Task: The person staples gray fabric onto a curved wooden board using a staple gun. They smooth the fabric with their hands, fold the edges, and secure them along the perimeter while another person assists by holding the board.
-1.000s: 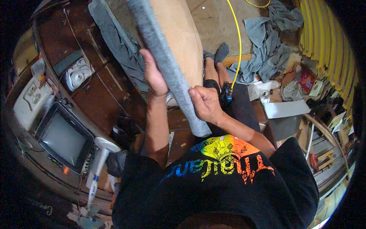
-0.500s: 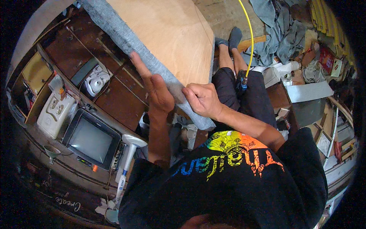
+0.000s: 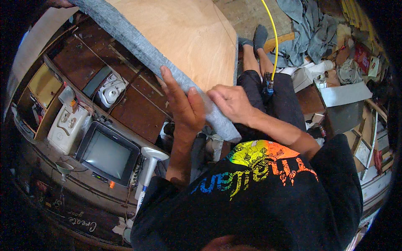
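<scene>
Two hands are on the grey felt strip (image 3: 138,46) that wraps the edge of the plywood panel (image 3: 188,37). My left hand (image 3: 182,104) lies flat and open against it, fingers stretched up along the strip, pressing it to the wood. My right hand (image 3: 230,102) curls over the same strip just to the right, fingers bent around the near end, gripping it. To do this well I judge I should keep the left palm firm so the felt stays smooth, and pull with the right evenly, without wrinkling. From my hands the strip runs up and left along the panel's edge to the far left; its near end hangs just below them, above my lap. A yellow hose (image 3: 272,37) runs down at the right.
</scene>
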